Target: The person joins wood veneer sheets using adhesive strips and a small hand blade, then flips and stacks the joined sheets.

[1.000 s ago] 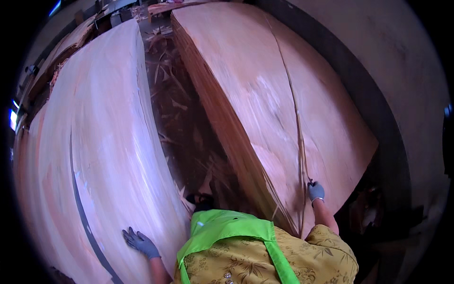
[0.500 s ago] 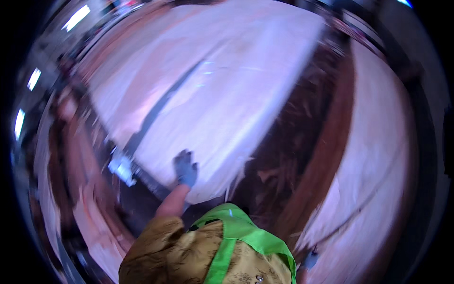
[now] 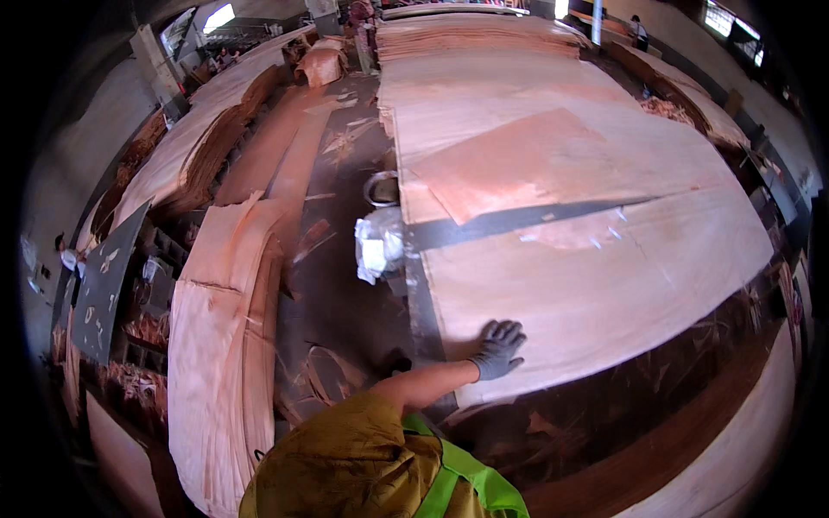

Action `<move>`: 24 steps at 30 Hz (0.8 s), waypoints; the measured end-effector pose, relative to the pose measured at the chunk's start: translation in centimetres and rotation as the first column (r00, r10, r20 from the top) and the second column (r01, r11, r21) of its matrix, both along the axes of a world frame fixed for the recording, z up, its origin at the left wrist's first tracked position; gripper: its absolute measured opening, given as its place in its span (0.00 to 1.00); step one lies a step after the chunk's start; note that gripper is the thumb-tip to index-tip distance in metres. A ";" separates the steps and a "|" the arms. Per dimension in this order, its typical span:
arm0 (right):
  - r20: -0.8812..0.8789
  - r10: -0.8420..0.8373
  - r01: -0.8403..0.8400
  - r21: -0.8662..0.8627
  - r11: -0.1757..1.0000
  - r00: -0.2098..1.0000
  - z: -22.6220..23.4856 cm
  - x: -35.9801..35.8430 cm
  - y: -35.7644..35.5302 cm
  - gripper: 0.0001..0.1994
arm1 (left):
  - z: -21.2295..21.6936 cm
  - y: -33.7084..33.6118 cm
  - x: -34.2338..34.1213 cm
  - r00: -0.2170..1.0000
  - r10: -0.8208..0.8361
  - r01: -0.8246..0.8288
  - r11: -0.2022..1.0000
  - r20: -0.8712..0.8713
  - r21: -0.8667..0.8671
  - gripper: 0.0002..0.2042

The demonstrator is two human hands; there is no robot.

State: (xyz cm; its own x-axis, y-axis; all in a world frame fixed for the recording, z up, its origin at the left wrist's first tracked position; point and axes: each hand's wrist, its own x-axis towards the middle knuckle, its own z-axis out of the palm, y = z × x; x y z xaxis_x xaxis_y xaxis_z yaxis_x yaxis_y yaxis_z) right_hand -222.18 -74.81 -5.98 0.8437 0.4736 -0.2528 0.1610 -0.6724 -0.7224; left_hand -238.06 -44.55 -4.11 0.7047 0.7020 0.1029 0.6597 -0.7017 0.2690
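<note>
Head view shows the left hand (image 3: 498, 350), gloved in grey, its grip spread on the pale wood sheet (image 3: 604, 293); the right hand's grip cannot be told.

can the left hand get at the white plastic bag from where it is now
Probably yes, perhaps with a lean: the left hand lies flat and holds nothing, and only the pale wood sheet and the dark border seem to separate it from the white plastic bag.
</note>
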 end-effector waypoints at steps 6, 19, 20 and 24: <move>-0.197 -0.108 0.124 0.068 0.990 0.974 2.1 -3.2 9.9 0.16 | 1.8 9.8 -10.4 0.954 0.098 -0.104 0.994 0.284 0.009 0.33; -0.525 -0.398 0.588 0.264 0.765 0.753 7.3 -0.5 17.6 0.12 | -0.3 25.9 -19.5 0.938 0.320 -0.206 0.822 0.131 -0.531 0.21; -0.535 -0.388 0.604 0.314 0.733 0.750 7.0 0.8 18.7 0.12 | -0.7 25.8 -19.5 0.939 0.305 -0.175 0.824 0.162 -0.539 0.19; -0.406 -0.420 0.573 0.419 0.704 0.812 5.3 2.3 26.8 0.10 | -1.5 26.5 -21.2 0.947 0.242 -0.082 0.817 0.211 -0.571 0.15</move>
State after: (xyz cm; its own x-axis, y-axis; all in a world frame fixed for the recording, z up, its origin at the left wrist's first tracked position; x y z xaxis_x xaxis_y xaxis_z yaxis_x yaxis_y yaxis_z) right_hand -219.87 -48.02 -0.69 0.9288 0.1242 -0.3491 -0.3341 -0.1265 -0.9340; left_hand -259.27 -18.08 -5.63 0.5783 0.7977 -0.1709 0.5987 -0.2726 0.7531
